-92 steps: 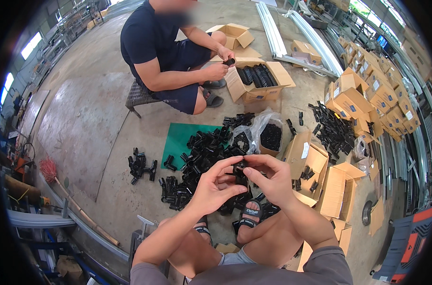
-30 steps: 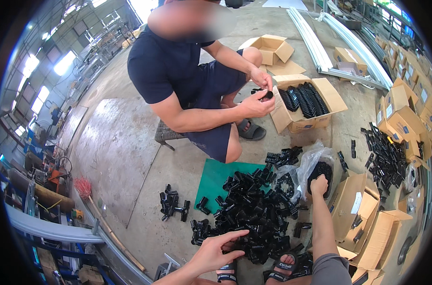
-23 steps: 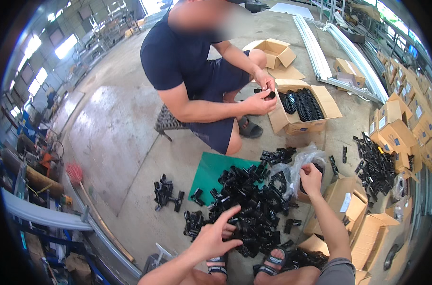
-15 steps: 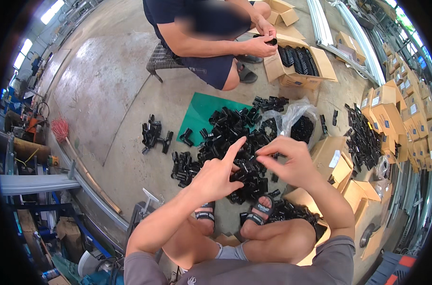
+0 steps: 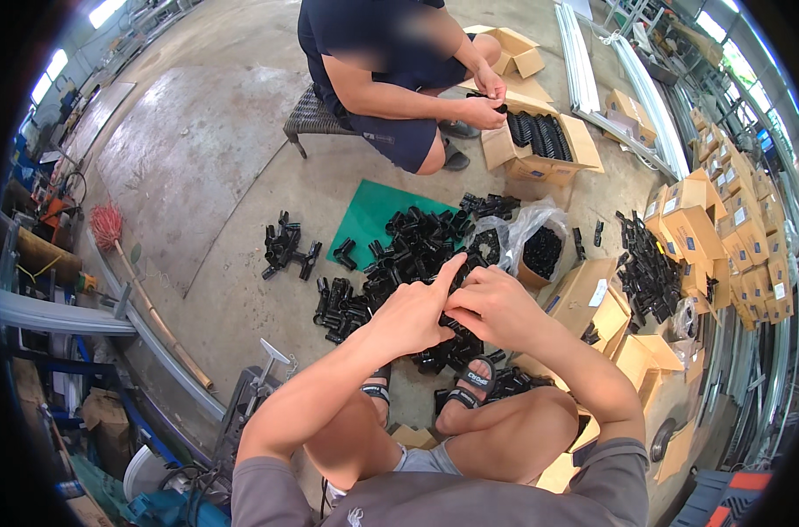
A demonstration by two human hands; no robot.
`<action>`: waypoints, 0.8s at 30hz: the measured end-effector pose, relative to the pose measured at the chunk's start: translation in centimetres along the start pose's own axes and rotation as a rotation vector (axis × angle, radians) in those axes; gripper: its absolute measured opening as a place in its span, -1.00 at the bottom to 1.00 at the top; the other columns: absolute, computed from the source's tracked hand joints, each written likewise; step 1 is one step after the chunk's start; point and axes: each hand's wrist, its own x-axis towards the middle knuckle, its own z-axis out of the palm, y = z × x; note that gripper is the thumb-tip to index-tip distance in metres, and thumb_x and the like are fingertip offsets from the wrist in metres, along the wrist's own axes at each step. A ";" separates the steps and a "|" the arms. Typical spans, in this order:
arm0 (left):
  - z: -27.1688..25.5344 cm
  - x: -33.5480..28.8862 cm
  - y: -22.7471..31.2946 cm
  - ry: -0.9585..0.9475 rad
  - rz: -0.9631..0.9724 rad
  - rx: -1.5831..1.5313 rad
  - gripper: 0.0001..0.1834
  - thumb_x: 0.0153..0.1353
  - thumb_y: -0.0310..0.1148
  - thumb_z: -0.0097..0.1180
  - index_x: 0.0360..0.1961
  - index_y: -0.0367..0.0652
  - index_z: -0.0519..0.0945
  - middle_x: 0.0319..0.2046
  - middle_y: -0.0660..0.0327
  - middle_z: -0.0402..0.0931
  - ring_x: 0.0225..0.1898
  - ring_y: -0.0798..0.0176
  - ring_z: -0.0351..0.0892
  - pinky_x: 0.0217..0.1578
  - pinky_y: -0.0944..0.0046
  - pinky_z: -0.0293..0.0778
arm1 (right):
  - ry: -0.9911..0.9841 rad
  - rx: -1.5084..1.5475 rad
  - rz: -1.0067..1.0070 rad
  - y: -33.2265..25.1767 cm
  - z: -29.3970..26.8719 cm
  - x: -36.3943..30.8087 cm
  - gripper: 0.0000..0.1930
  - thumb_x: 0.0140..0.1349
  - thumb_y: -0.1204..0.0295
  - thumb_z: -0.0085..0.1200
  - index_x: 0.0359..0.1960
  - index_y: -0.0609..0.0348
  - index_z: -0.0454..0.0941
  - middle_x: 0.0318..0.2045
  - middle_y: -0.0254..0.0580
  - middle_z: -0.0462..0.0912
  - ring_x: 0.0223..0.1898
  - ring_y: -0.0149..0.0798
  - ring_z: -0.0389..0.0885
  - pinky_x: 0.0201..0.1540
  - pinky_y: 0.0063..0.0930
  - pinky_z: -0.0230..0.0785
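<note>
Both my hands meet above a heap of black plastic pipe fittings point(image 5: 408, 233). My left hand point(image 5: 408, 314) has its index finger stretched out and its thumb reaching toward the right hand; the other fingers curl under, out of sight. Closed in a pinch, my right hand point(image 5: 487, 303) presses against the left one. Something dark shows between them, but it blends with the heap and I cannot make out what they hold. A green sheet point(image 5: 364, 211) lies partly under the heap. To its left is a smaller group of black fittings point(image 5: 285, 249).
Across from me, a seated person point(image 5: 390, 79) handles a black part beside an open carton point(image 5: 549, 167) of neatly stacked black parts. A clear-bagged container point(image 5: 540, 250), more cartons point(image 5: 694, 215) and loose black pieces point(image 5: 650, 272) lie to the right. A broom point(image 5: 158, 312) lies left.
My right hand has moved left and down to meet my left hand, which has shifted slightly right. The view has turned a little; the seated person still handles the black part.
</note>
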 end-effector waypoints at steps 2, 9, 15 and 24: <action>-0.1 -0.3 0.0 0.008 -0.003 -0.012 0.17 -0.12 -0.50 0.43 0.49 -0.23 -0.04 -0.37 -0.18 0.66 -0.25 -0.31 0.67 -0.20 -0.13 0.59 | -0.008 -0.013 0.002 -0.2 0.0 0.1 -0.93 0.16 0.37 0.28 -0.32 -0.07 0.67 -0.44 -0.42 0.59 -0.23 -0.28 0.52 -0.17 -0.32 0.27; -0.6 -1.0 0.2 0.018 0.002 -0.031 0.16 -0.11 -0.48 0.44 0.48 -0.26 -0.03 -0.36 -0.15 0.67 -0.26 -0.30 0.67 -0.21 -0.13 0.58 | -0.044 -0.070 -0.033 -0.5 0.6 -0.2 -0.96 0.18 0.38 0.26 -0.33 -0.07 0.68 -0.42 -0.42 0.59 -0.21 -0.27 0.51 -0.13 -0.32 0.25; -0.3 -1.0 -1.0 0.069 0.007 -0.029 -0.01 -0.10 -0.45 0.46 0.33 -0.26 0.13 -0.35 -0.12 0.67 -0.27 -0.27 0.67 -0.22 -0.13 0.56 | -0.015 -0.075 -0.037 -1.2 0.7 0.0 -0.95 0.19 0.41 0.25 -0.32 0.02 0.68 -0.36 -0.34 0.63 -0.15 -0.22 0.53 -0.06 -0.27 0.28; -2.0 -1.9 -1.8 0.199 -0.117 -0.176 -0.60 -0.04 -0.42 0.51 -0.39 -0.28 0.44 -0.49 0.20 0.57 -0.47 0.35 0.57 -0.35 0.33 0.54 | 0.425 0.144 0.526 4.5 -0.6 -1.2 -0.87 0.25 0.50 0.20 -0.19 0.24 0.69 -0.31 -0.09 0.73 -0.28 -0.15 0.69 -0.16 -0.34 0.50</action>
